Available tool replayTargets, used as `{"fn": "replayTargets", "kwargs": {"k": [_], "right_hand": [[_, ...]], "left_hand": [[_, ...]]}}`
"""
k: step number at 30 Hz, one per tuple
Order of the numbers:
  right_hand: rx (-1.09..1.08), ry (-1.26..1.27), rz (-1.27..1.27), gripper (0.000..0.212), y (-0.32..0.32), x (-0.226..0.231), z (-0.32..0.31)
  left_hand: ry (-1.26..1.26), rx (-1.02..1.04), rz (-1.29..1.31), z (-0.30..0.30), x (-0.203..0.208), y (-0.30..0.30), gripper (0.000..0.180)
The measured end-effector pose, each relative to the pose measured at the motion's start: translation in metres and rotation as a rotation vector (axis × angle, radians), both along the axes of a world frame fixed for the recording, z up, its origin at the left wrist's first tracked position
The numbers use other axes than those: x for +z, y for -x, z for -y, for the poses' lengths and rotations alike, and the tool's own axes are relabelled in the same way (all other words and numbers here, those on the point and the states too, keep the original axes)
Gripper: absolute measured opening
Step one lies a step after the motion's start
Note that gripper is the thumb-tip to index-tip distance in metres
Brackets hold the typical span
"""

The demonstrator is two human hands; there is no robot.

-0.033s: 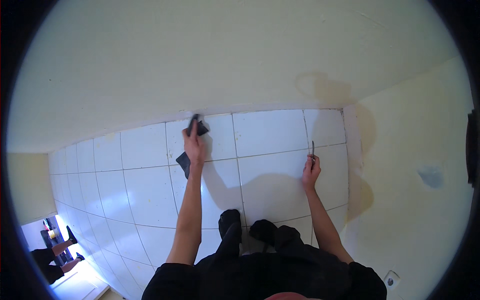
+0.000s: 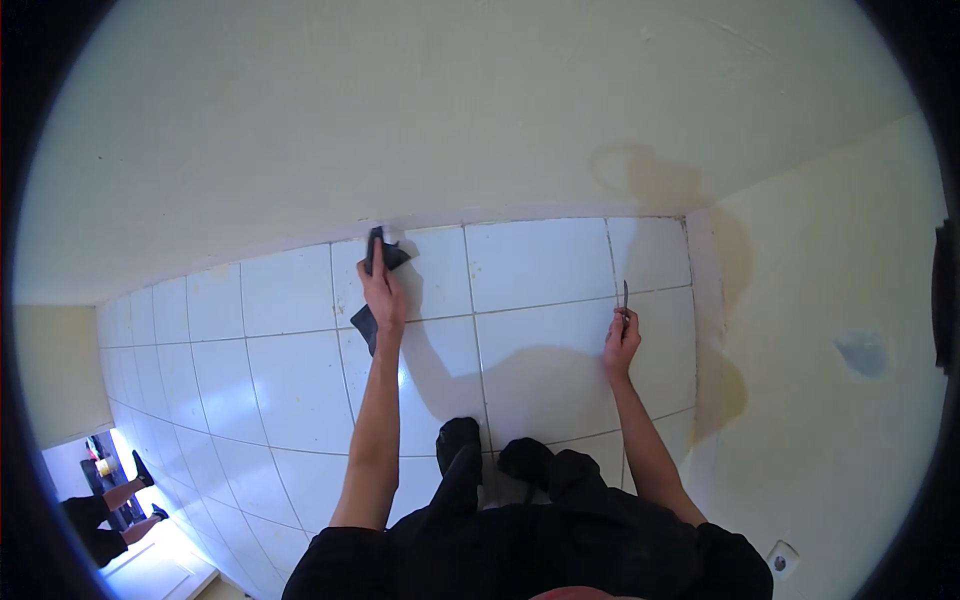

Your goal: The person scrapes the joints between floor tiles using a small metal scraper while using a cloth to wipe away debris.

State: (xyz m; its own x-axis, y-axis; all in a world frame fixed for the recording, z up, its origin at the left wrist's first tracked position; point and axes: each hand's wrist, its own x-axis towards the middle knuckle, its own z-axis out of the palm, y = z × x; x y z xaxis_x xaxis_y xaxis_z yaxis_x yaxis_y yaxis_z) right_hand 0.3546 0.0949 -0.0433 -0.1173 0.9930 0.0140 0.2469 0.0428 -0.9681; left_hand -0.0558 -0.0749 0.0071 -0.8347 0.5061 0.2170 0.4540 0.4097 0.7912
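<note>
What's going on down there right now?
The person's left grip holds a dark cloth-like piece near where the white tiled floor meets the wall. The right grip holds a thin pointed tool, its tip toward that same wall. At the picture's lower left, another person's legs show.

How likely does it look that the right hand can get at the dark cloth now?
Probably not easily: the right hand holds a thin tool, and the left hand has the dark cloth in its grip.
</note>
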Motion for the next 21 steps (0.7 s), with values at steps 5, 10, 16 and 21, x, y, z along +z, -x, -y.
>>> {"fn": "replayTargets", "kwargs": {"k": [5,10,16,21], "right_hand": [[-0.007,0.007,0.015,0.012,-0.003,-0.002,0.001],[-0.007,-0.032,0.030,0.013,-0.008,-0.002,-0.002],[0.005,0.037,-0.020,0.015,-0.004,0.008,0.002],[-0.005,0.050,-0.028,0.016,-0.003,0.006,-0.001]], "left_hand": [[0.094,-0.437,-0.218,0.016,0.001,-0.049,0.072],[0.235,-1.111,-0.292,-0.033,-0.012,-0.166,0.065],[0.414,-1.109,-0.624,-0.149,-0.021,-0.191,0.061],[0.603,-0.879,-0.669,-0.195,-0.018,-0.126,0.069]]}}
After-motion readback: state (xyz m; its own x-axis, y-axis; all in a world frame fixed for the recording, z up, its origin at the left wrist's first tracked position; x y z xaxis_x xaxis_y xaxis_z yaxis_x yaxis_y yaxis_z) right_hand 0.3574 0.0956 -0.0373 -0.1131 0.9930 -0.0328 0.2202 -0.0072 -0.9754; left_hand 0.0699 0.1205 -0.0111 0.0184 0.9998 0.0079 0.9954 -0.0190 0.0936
